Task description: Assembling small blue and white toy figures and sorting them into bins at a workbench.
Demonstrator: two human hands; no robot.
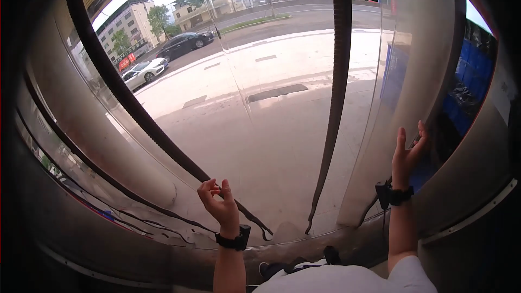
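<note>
Reference landmark: the glass pane (pixel 255 130), a large clear sheet filling the centre of the view. At the far left of the pane stands a brushed metal frame post (pixel 81 114), curved by the lens. Along the pane's left edge runs a black rubber sealing strip (pixel 135 114), descending diagonally from the upper left to the pane's lower middle, where its loose end (pixel 260 228) lies against the glass. The left hand (pixel 220 203) is at the lower left of the pane, fingers curled and pinched together on this strip; a black wrist strap (pixel 234 240) sits below it. Through the pane, a paved forecourt, a road and parked cars (pixel 163 57) are visible. Right of the pane's centre, a second black sealing strip (pixel 339 76) hangs nearly vertical from the top edge to a free end near the pane's bottom. At the pane's right edge stands a second metal post (pixel 412 59). The right hand (pixel 408 157) is raised against this post, fingers extended upward and resting on its right edge, not closed around anything; whether it presses or only touches cannot be determined. A black wrist strap (pixel 399 194) is worn below it.
</note>
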